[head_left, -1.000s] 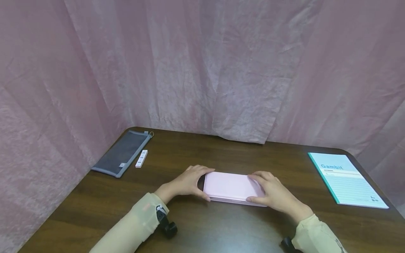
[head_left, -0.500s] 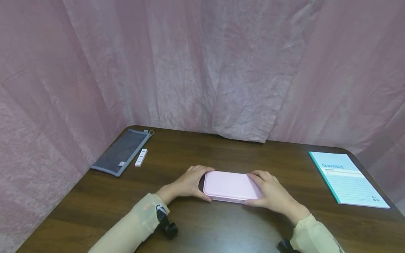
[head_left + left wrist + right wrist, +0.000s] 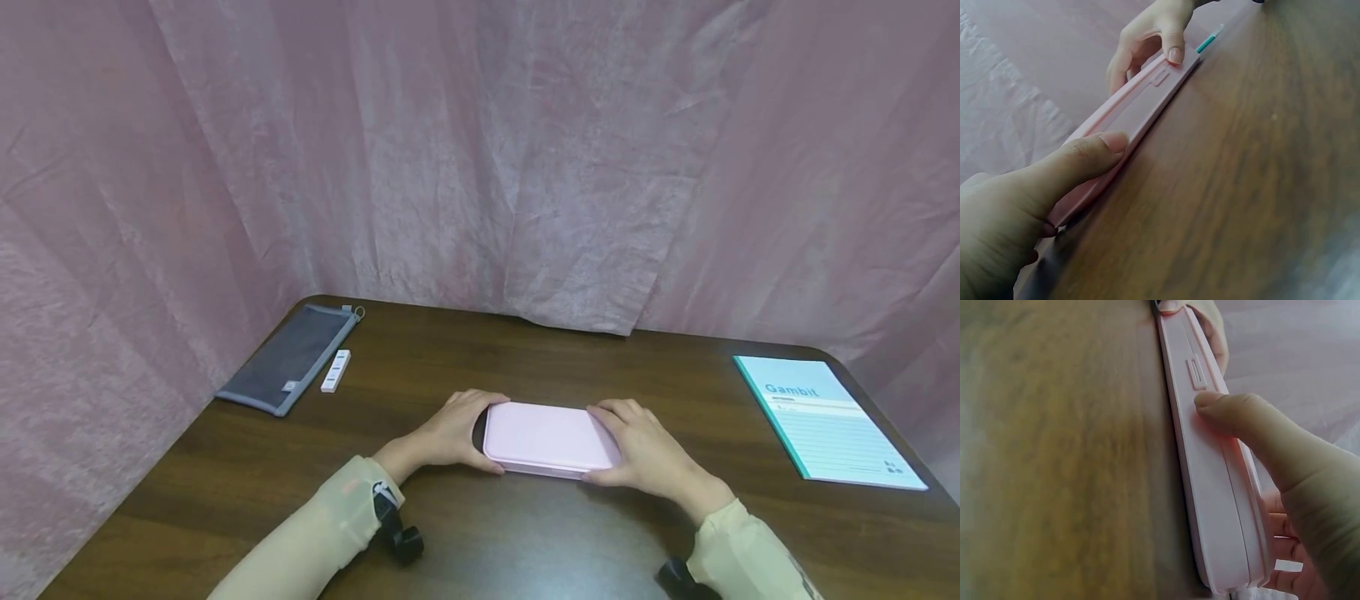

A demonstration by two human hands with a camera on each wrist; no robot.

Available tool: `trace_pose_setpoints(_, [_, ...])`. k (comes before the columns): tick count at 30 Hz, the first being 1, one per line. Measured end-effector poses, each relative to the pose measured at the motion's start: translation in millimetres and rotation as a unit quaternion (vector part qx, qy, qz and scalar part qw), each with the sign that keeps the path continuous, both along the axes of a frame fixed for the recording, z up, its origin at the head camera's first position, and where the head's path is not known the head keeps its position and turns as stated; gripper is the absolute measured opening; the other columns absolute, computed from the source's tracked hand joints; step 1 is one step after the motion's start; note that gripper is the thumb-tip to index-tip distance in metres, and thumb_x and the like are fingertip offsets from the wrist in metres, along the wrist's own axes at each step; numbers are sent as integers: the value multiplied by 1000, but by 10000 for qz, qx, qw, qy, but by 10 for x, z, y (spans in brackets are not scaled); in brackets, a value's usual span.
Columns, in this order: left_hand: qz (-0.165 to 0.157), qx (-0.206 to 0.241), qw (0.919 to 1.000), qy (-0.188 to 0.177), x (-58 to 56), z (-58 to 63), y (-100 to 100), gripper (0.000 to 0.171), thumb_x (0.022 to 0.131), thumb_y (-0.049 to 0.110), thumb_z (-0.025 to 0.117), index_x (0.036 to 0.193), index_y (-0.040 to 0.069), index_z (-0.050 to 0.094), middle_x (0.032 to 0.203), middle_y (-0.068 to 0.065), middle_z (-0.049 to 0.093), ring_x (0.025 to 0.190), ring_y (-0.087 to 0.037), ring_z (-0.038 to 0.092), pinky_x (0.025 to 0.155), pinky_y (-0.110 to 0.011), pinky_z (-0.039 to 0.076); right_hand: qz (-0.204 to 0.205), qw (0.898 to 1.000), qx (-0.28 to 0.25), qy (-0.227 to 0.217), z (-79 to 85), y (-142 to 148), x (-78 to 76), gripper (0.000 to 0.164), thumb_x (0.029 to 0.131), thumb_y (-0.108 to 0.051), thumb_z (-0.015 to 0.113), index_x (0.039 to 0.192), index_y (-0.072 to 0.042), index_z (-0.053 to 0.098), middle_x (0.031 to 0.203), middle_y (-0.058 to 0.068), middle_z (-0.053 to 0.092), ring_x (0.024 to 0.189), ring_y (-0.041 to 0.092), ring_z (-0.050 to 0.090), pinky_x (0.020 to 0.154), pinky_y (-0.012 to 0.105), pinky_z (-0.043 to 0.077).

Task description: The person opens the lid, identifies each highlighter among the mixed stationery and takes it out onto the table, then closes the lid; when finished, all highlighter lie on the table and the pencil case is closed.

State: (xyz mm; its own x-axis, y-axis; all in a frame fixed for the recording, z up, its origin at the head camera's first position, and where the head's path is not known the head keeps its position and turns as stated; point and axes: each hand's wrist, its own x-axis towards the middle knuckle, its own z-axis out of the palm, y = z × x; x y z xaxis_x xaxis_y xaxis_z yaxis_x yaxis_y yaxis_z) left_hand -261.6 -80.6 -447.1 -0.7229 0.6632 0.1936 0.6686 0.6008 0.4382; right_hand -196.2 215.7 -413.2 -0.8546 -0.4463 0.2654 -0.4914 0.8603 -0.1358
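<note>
A pink hard pencil case (image 3: 551, 437) lies flat on the brown table, its lid down. My left hand (image 3: 446, 435) grips its left end, thumb along the near side and fingers at the far edge. At the other end my right hand (image 3: 648, 454) holds the case the same way. The near side carries a small rectangular latch (image 3: 1196, 374), and in the right wrist view the right thumb (image 3: 1216, 406) presses close beside it. From the left wrist, the left thumb (image 3: 1107, 147) lies against the case's side. The case's inside is hidden.
A grey mesh zip pouch (image 3: 288, 358) lies at the table's back left, with a small white block (image 3: 336, 372) beside it. On the right is a teal-edged notebook (image 3: 828, 425) marked "Gambit". A pink curtain (image 3: 480, 167) hangs behind the table (image 3: 480, 542).
The case's right end has shifted slightly left and away from me, with my right hand on it. My left hand has kept its hold. The head view has shifted a little.
</note>
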Motion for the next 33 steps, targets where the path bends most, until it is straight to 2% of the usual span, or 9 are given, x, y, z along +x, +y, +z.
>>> trace_pose_setpoints(5, [-8, 88, 10000, 11, 13, 6, 9, 96, 53, 64, 74, 131, 19, 40, 129, 6, 50, 122, -11, 40, 102, -38, 31, -33, 9999, 114, -64, 15, 4, -34, 93, 55, -69, 68, 124, -7, 53, 120, 7, 55, 110, 23, 48, 94, 43, 39])
trace_pose_setpoints(11, [5, 116, 9999, 0, 27, 2, 10, 96, 53, 65, 73, 131, 19, 40, 129, 6, 50, 122, -11, 41, 104, -38, 30, 43, 9998, 163, 102, -4, 15, -78, 91, 53, -68, 68, 120, -8, 56, 117, 6, 57, 108, 21, 50, 92, 40, 42])
trace_pose_setpoints(22, [-12, 112, 9998, 149, 24, -9, 0, 96, 55, 62, 74, 133, 18, 40, 131, 5, 50, 123, -13, 41, 106, -39, 29, 277, 9993, 2, 251, 2, 21, -122, 87, 52, -65, 71, 115, -6, 59, 111, 4, 59, 101, 17, 51, 86, 36, 47])
trace_pose_setpoints(33, [38, 37, 10000, -12, 63, 13, 3, 96, 56, 61, 74, 134, 18, 38, 132, 3, 48, 125, -16, 40, 107, -41, 29, 346, 9990, -152, 256, -14, 25, -142, 83, 51, -61, 73, 112, -6, 61, 109, 3, 59, 99, 14, 49, 82, 33, 48])
